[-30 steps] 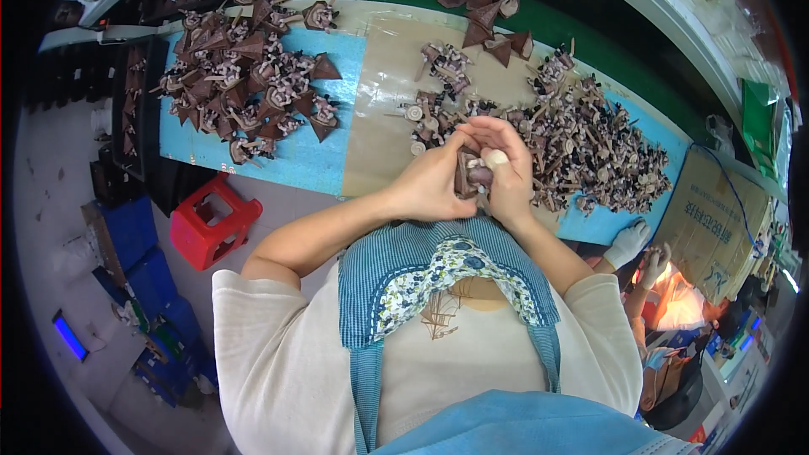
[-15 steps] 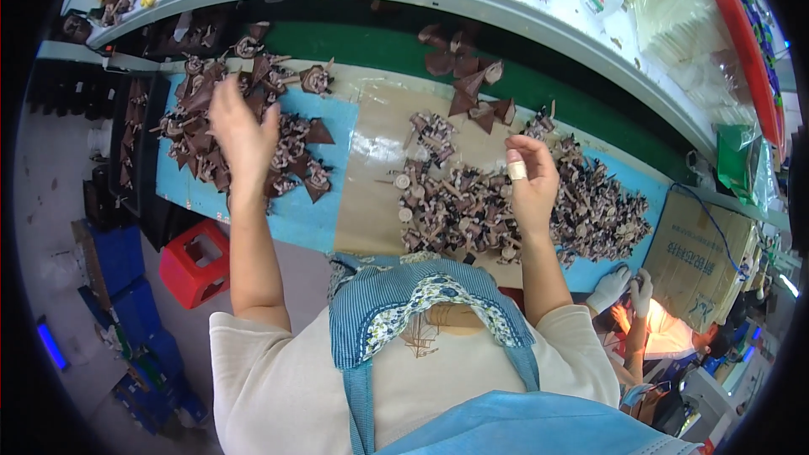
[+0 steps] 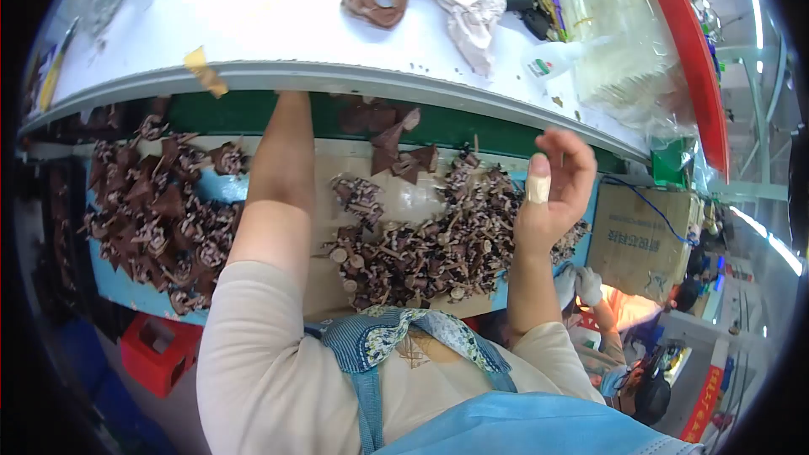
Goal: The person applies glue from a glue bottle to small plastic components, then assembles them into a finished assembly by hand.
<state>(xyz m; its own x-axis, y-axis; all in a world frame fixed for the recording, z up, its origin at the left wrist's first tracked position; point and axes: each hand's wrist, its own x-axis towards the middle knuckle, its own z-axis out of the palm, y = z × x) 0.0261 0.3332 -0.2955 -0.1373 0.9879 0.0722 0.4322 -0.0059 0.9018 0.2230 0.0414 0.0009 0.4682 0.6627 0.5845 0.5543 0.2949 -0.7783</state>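
Head view: the left arm [image 3: 282, 177] reaches under the white shelf [image 3: 253, 76], its hand hidden, so its grip cannot be told, while the bandaged right hand [image 3: 556, 181] hovers empty, fingers loosely spread, above the brown parts heap [image 3: 421, 244] on the counter [image 3: 126, 291].

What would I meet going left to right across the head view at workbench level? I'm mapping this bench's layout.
Left pile of brown pieces → left forearm reaching under the shelf → middle pile of brown pieces → right hand, raised, with a bandaged finger → cardboard box.
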